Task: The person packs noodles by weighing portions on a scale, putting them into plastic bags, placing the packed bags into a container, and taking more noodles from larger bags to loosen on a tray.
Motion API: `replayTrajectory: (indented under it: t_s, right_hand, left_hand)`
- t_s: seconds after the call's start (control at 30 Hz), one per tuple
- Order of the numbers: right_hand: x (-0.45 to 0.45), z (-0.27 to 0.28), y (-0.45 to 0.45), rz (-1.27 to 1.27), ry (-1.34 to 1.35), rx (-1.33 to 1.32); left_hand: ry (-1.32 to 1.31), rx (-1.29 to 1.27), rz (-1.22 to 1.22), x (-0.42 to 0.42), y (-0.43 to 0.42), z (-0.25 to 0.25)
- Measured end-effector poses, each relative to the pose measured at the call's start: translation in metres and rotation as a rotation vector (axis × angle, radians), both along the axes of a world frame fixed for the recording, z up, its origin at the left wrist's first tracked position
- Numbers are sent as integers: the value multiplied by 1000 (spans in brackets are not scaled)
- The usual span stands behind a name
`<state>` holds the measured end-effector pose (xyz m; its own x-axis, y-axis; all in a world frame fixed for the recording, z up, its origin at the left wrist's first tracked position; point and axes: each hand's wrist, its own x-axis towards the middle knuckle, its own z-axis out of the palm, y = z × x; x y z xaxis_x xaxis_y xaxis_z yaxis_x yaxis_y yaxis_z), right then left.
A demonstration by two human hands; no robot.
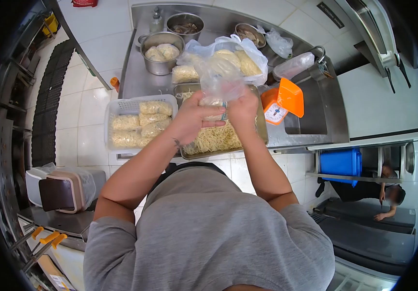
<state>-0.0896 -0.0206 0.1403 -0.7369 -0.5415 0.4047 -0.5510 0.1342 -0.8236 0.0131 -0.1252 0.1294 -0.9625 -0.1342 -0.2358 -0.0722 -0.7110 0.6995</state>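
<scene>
Blue bin [339, 164], black floor mat [51, 106]

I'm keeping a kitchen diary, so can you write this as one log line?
left hand: holding clear bag; right hand: same bag; tray: loose noodles; white basket: bagged noodles; orange scale: beside tray

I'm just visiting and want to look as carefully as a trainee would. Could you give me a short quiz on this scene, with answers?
1. True or false: the left hand and right hand both hold the clear bag.
2. What fills the tray below the hands? (A) rice (B) noodles (C) sliced carrots
3. Fill in: the orange scale stands to the person's ____ of the tray.

Key: 1 true; 2 B; 3 right.
</scene>
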Motion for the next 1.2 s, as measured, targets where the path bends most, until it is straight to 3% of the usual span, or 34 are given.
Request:
replayTrajectory:
  t_s: [0.1,0.13,0.2,0.23,0.33,0.4,0.43,0.53,0.6,0.7,0.73,0.77,0.83,0.9,1.0,1.03,1.13,1.2]
  right_hand:
    - [-8,2,4,71,-533,-91]
    - [-11,1,5,99,-677,-137]
    - [-12,6,9,104,-744,-135]
    - [-10,7,11,108,-780,-133]
    - [-1,2,12,-25,-389,-12]
    - [3,-11,17,-19,76,52]
    - [5,-14,17,-12,305,82]
    - [12,-17,9,31,-91,-145]
    - [13,-9,-1,9,-497,-304]
    - [11,4,-4,-11,-866,-403]
    - [10,6,-3,-15,-952,-412]
    - [8,2,-3,-14,-924,-414]
    - [6,-14,-3,-9,-879,-414]
    - [17,-31,-2,-36,-636,-343]
    - [24,-52,-7,27,-482,-269]
    - [28,-57,-12,66,-473,-254]
    - [27,-37,-24,365,-1053,-134]
    - [22,-46,-30,636,-936,149]
  left_hand:
    - [109,-221,115,-3,11,-15]
    - [167,-398,138,-3,10,-21]
    - [283,-747,186,-1,8,-29]
    - [251,-632,148,0,10,-28]
    - [74,-182,34,7,11,-9]
    - [-140,269,-38,11,9,14]
    - [-115,285,-15,7,7,11]
    - [-102,305,100,-2,10,-6]
    - [-140,258,243,-9,16,-9]
    - [-58,-16,335,-5,24,-9]
    - [66,-359,397,-6,19,-24]
    - [190,-704,452,-6,9,-40]
    - [190,-811,464,-2,5,-57]
    - [-37,-326,404,9,6,-21]
    - [-281,236,9,22,-24,-23]
    - [-192,83,131,26,-25,-28]
    - [78,-461,397,47,-35,-53]
    - [293,-908,407,69,-50,-64]
